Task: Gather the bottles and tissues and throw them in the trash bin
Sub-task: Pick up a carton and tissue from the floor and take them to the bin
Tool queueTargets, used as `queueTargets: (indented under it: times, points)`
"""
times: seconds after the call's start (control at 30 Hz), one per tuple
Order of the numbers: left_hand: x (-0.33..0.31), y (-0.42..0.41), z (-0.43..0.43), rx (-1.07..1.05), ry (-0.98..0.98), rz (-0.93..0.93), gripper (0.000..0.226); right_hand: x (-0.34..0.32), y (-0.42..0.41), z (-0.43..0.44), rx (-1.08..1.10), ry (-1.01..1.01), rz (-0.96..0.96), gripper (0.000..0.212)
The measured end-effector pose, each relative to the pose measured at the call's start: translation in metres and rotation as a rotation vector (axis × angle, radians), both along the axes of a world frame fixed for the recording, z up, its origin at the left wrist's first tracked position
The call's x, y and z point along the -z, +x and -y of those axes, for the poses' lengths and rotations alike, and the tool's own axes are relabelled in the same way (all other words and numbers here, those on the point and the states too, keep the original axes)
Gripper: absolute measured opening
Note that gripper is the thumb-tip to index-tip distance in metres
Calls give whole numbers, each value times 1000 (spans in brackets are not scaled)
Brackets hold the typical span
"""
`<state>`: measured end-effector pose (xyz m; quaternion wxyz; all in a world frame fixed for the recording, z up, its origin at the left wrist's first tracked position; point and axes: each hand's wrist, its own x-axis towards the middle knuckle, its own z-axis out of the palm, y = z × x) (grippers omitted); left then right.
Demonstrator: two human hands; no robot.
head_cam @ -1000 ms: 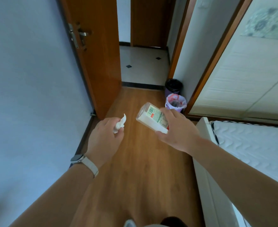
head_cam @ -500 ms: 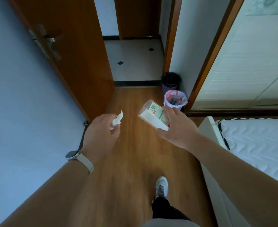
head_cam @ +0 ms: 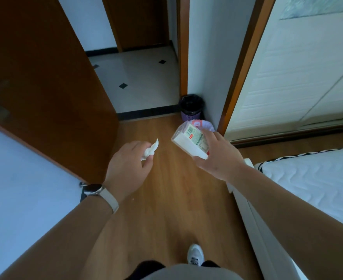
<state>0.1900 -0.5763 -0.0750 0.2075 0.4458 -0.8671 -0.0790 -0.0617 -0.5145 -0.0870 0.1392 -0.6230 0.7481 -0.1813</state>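
Note:
My left hand [head_cam: 129,164] grips a crumpled white tissue [head_cam: 151,151], which sticks out past the fingers. My right hand [head_cam: 219,158] holds a clear plastic bottle [head_cam: 189,141] with a green and white label, tilted with its base toward the floor ahead. Just beyond the bottle a small bin with a white and pink liner [head_cam: 206,125] stands on the wooden floor, mostly hidden behind the bottle and hand. Behind it, in the corner by the doorway, is a purple bin with a black liner [head_cam: 191,107].
An open brown door [head_cam: 51,81] stands on the left, with a tiled hallway [head_cam: 138,81] beyond. A white bed [head_cam: 312,190] runs along the right, and a white wardrobe door [head_cam: 299,73] is behind it. My shoe [head_cam: 195,254] is on the wooden floor below.
I have walked forward, so both bins are closer. The bottle now overlaps the lined bin in view. Both hands keep their hold.

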Motion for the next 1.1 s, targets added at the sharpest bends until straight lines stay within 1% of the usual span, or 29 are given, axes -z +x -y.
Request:
queueTargets:
  times: [0.1, 0.3, 0.4, 0.53, 0.7, 0.83, 0.93, 1.1]
  points:
    - [1, -4, 35, 5, 6, -2, 23, 5, -12, 26, 30, 30, -6, 87]
    - [22, 0, 119, 8, 59, -20, 25, 18, -13, 97, 68, 51, -3, 85]
    - [36, 1, 181, 22, 81, -30, 26, 21, -10, 146, 126, 73, -17, 83]
    - [43, -2, 276, 47, 163, -73, 28, 21, 0, 222, 225, 106, -39, 79]
    - [38, 11, 389, 96, 149, -105, 28, 5, 23, 325, 303, 132, -71, 81]
    - [39, 16, 467, 167, 161, -120, 22, 6, 41, 387, 386, 88, -67, 79]
    - [39, 10, 501, 193, 190, -147, 19, 13, 47, 414, 401, 135, -46, 79]
    - [42, -9, 546, 242, 209, -147, 18, 16, 36, 460, 433, 147, -55, 79]
